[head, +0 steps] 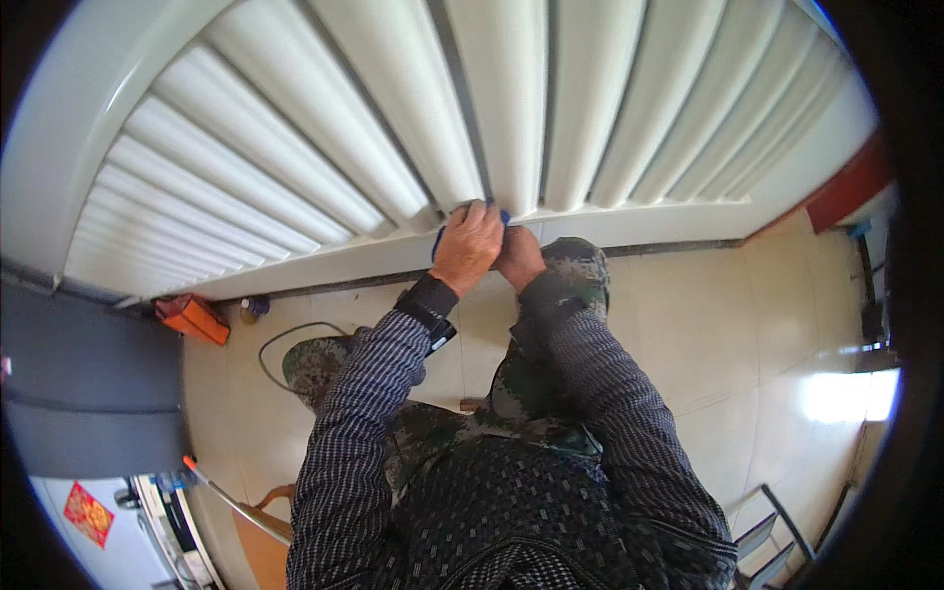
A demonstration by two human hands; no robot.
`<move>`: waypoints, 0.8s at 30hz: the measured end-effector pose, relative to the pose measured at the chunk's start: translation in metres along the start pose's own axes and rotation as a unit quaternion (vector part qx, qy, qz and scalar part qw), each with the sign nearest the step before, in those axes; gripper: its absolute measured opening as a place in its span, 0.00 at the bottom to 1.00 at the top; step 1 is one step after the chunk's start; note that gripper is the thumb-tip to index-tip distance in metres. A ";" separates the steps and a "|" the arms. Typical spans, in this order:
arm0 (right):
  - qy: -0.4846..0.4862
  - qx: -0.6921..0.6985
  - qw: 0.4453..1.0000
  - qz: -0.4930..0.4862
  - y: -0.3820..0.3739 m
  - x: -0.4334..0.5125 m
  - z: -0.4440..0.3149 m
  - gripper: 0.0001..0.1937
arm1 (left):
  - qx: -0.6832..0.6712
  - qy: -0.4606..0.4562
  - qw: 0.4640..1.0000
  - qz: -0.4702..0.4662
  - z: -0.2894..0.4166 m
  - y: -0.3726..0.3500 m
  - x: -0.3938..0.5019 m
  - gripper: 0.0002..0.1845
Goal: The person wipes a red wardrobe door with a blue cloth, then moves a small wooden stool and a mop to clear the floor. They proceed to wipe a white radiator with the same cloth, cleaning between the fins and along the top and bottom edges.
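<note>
My left hand [469, 243] is closed over a dark blue cloth [438, 242] at the lower edge of a white slatted panel [516, 110], which looks like a radiator or its cover. Blue also shows beyond the fingertips, against the gap between two slats. Close beside it on the right, my right hand [519, 254] is bent with its fingers turned under and hidden, so its grip cannot be made out. Both hands are near the bottom rail [649, 221] of the panel.
Beige floor tiles [678, 317] lie below. An orange bag or box [193, 318] and a small bottle [254, 308] stand at the left by the wall. A dark cable [264, 346] loops near my knee. A wooden chair [262, 546], a pole [243, 509] and a metal-framed rack [774, 531] are lower down.
</note>
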State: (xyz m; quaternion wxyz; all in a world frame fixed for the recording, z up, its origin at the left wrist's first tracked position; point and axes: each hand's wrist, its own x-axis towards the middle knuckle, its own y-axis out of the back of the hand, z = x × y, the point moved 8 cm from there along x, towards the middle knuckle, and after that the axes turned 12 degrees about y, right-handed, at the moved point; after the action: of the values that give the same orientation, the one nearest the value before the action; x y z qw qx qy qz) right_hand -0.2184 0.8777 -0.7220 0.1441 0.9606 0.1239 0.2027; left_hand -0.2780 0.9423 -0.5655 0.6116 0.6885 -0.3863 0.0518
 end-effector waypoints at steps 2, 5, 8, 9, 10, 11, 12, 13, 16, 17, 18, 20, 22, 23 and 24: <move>0.016 0.248 0.963 0.104 0.007 0.001 -0.001 0.08 | -0.007 0.008 1.000 -0.008 0.000 -0.002 -0.005 0.16; 0.035 -0.021 0.999 0.013 0.012 0.001 -0.017 0.06 | 0.015 -0.018 1.000 -0.001 -0.006 -0.004 -0.019 0.13; -0.077 -0.018 0.994 -0.070 0.009 -0.004 -0.015 0.09 | -0.050 -0.013 0.997 -0.049 -0.025 -0.012 -0.052 0.08; -0.105 0.195 0.975 0.004 0.004 -0.002 -0.016 0.10 | -0.034 0.020 0.996 -0.077 -0.042 -0.018 -0.069 0.06; -0.130 0.400 0.904 0.077 0.001 -0.001 -0.016 0.10 | -0.021 0.053 0.993 -0.104 -0.063 -0.021 -0.090 0.05; -0.153 0.615 0.761 0.137 -0.008 0.000 -0.017 0.11 | 0.000 0.086 0.990 -0.113 -0.089 -0.022 -0.110 0.05; -0.203 0.626 0.733 0.173 -0.011 -0.002 -0.009 0.12 | 0.015 0.132 0.979 -0.157 -0.118 -0.025 -0.135 0.04; -0.178 0.606 0.760 0.153 -0.012 -0.001 -0.012 0.12 | 0.064 0.173 0.968 -0.171 -0.147 -0.019 -0.163 0.04; -0.233 0.609 0.735 0.187 -0.013 -0.004 -0.001 0.11 | 0.076 0.385 0.895 -0.212 -0.245 0.015 -0.232 0.14; -0.237 0.609 0.734 0.183 -0.014 -0.004 -0.001 0.11 | 0.067 0.418 0.893 -0.151 -0.257 0.030 -0.239 0.14; -0.254 0.606 0.727 0.199 -0.012 -0.005 0.002 0.12 | 0.062 0.457 0.881 -0.109 -0.270 0.047 -0.245 0.15; -0.241 0.606 0.733 0.192 -0.010 -0.002 -0.002 0.13 | 0.016 0.518 0.855 -0.005 -0.279 0.071 -0.242 0.16; -0.246 0.606 0.731 0.193 -0.011 -0.002 -0.003 0.14 | -0.058 0.506 0.860 0.031 -0.260 0.065 -0.214 0.17; -0.259 0.602 0.727 0.205 -0.012 -0.003 -0.002 0.14 | -0.105 0.511 0.852 0.036 -0.247 0.055 -0.199 0.18; -0.259 0.607 0.721 0.211 -0.012 -0.003 -0.002 0.11 | -0.116 0.510 0.852 0.037 -0.226 0.042 -0.184 0.19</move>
State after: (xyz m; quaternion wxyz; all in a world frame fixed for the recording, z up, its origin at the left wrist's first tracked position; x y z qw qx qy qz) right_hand -0.2244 0.8881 -0.7254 -0.4893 0.8591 -0.0276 -0.1475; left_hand -0.3405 1.2300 -0.5756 0.7956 0.4747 -0.0486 0.3733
